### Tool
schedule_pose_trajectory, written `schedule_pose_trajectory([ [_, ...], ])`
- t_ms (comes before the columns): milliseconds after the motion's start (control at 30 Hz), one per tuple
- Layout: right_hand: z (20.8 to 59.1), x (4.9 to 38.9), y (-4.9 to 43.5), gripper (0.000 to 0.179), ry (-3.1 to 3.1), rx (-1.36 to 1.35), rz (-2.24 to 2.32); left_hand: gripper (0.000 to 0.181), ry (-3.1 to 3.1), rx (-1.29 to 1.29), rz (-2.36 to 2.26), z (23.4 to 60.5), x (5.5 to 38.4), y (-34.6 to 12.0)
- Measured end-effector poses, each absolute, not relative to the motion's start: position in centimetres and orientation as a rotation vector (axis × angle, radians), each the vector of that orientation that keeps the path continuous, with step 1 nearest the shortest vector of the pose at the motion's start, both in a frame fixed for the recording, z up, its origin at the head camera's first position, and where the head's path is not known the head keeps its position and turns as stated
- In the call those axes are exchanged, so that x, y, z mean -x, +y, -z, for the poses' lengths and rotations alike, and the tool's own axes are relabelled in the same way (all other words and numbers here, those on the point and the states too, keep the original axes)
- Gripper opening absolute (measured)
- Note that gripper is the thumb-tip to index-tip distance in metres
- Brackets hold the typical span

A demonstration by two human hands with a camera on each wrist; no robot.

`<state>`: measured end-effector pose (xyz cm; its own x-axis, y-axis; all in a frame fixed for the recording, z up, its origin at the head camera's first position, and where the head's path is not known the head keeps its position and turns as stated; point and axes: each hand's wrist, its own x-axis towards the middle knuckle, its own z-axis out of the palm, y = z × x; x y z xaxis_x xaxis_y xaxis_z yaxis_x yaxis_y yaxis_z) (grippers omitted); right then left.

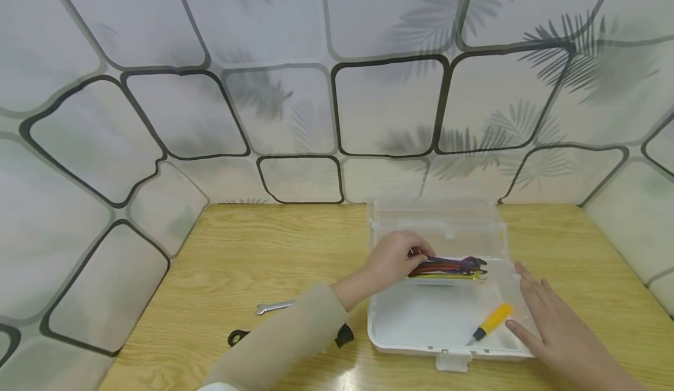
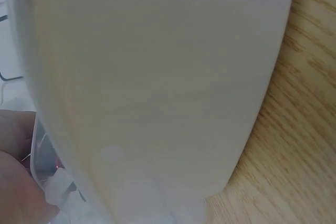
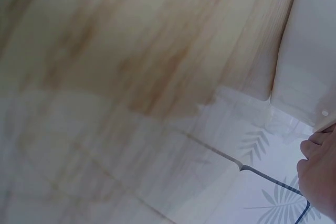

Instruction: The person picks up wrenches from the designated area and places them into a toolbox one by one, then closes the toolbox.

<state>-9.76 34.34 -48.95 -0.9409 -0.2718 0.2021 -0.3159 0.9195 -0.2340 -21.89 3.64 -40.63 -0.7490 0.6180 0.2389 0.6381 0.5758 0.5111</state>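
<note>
My left hand (image 1: 394,261) reaches into the back of an open white plastic box (image 1: 405,321), thumb and fingers pinching a bundle of slender coloured wires (image 1: 447,268). The wires are red, dark and yellow, with clip-like ends to the right; their exact kind is unclear. At the box's right side, my right hand (image 1: 553,323) rests against the wall with fingers extended. A yellow-handled screwdriver (image 1: 493,321) lies inside, near the right thumb. The left wrist view shows the left hand (image 2: 21,174) partly behind the box wall.
The clear lid (image 1: 437,212) stands raised at the back, and a latch (image 1: 453,362) hangs at the front. Left of the box, a small wrench (image 1: 272,307) and a black-ended tool (image 1: 344,336) lie partly under my left sleeve. Patterned walls surround the wooden table (image 1: 231,256).
</note>
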Motion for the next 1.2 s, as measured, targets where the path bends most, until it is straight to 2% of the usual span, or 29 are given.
schedule_pose_trajectory([
  [467,48.6,10.1,34.5,0.094,-2.724,-0.594,-0.368,0.01,-2.758,1.094,0.681,40.6,21.9,3.8],
  [1200,49.0,9.8,34.4,0.092,-2.826,-0.507,-0.398,0.008,-2.728,1.059,1.117,40.0,21.9,1.2],
])
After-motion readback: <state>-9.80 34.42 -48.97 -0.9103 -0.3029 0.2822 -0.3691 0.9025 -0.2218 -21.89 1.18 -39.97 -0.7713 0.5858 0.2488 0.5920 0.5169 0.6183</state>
